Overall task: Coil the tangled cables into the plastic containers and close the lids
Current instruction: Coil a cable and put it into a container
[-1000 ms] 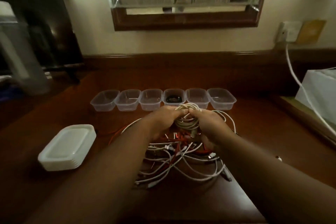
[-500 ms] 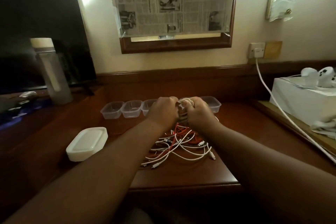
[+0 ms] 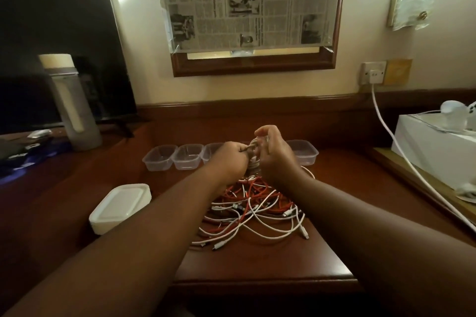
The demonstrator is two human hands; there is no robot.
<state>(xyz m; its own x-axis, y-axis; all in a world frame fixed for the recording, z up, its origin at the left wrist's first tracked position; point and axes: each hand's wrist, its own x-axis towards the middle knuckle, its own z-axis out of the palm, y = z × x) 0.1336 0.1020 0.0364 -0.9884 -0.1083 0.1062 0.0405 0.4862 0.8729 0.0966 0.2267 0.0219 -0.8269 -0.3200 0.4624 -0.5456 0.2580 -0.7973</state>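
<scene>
A: Progress check. Both hands are working at frame centre, above the heap. The left hand (image 3: 231,159) is pinching the tail of a pale cable, fingers curled tight on it. The right hand (image 3: 273,154) is cupping the coiled bundle (image 3: 253,159), lower fingers wrapped round it, thumb and forefinger lifted slightly at the top. One coil is looking nearly wound, not yet stowed.

B: And what is remaining?

A: Most of it, I am judging. The tangled pile (image 3: 257,206) is lying on the worktop (image 3: 257,265) just below the hands: thin white and orange-red cables, round-sectioned, limp, looping over each other, small plugs showing at the loose ends. The containers (image 3: 186,159) are standing in a row behind the hands, centre of frame; the three visible at left are looking empty, the far right one is partly showing, and the middle of the row is hiding behind the hands. No lid is sitting on any that I can see.

B: Lids?

A: A stack of lids (image 3: 121,207) is waiting at lower left, milky white, rounded rectangles, nested flat. The containers are clear thin plastic with rolled rims. The worktop is dark polished wood, catching a dull sheen.

B: So early.

A: Early, yes, as far as this view is showing.
</scene>
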